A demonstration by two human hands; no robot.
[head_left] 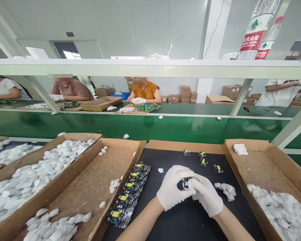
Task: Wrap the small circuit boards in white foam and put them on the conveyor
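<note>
Both of my hands wear white gloves and meet over the black work mat (165, 221). Between the fingertips is a small circuit board (187, 181), partly hidden by the gloves. My left hand (174, 189) grips it from the left, thumb and fingers curled round it. My right hand (207, 194) closes on its other side. Beyond the hands lie several loose small boards, one of them a board with a yellow part (217, 168). Left of my hands, a panel of joined boards (129, 194) with yellow parts rests on the mat. White soft pieces (227, 191) lie in a cluster by my right hand.
Cardboard trays with white pieces flank the mat, a left tray (90, 180) and a right tray (256, 160). A green conveyor belt (178, 129) runs behind, with a few small items on it. Overhead is a white shelf (140, 68) with bottles (257, 33). Co-workers sit across.
</note>
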